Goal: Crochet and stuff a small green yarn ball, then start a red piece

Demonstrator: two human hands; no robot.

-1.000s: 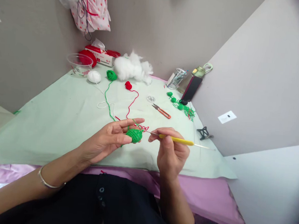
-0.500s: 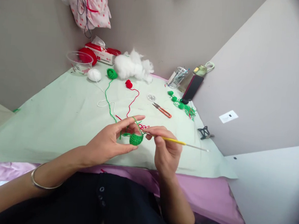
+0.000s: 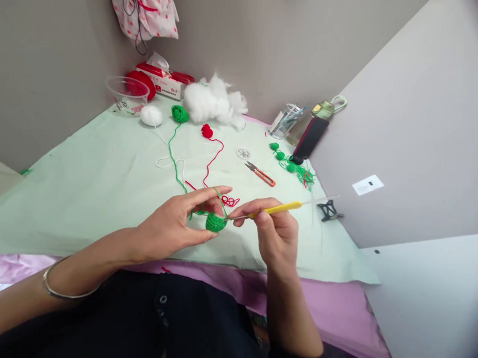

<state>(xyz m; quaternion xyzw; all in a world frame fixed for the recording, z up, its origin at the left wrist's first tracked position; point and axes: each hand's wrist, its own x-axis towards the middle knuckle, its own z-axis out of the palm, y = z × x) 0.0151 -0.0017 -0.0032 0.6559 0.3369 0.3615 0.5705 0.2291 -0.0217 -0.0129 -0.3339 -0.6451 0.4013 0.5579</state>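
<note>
Between its thumb and fingers, my left hand (image 3: 174, 223) holds a small round green crocheted piece (image 3: 216, 222), with green yarn looped over the raised index finger. My right hand (image 3: 274, 230) grips a crochet hook with a yellow handle (image 3: 284, 208). The hook's metal tip touches the right edge of the green piece. A green yarn strand runs from the left hand up to a green yarn ball (image 3: 179, 114). Red yarn lies loosely curled just behind the hands, leading to a small red ball (image 3: 207, 131).
Orange-handled snips (image 3: 260, 174) lie behind my right hand, near a small clear round case (image 3: 243, 153). Farther back are white stuffing (image 3: 214, 101), a white yarn ball (image 3: 150, 116), a clear tub (image 3: 125, 103) and a tissue box (image 3: 166, 84). Green crocheted pieces (image 3: 291, 167), a phone (image 3: 311, 139) and a black stand (image 3: 329, 211) are at right.
My right hand has shifted slightly right, and the hook has tilted so its back end points higher. My left hand still holds the green piece in nearly the same place.
</note>
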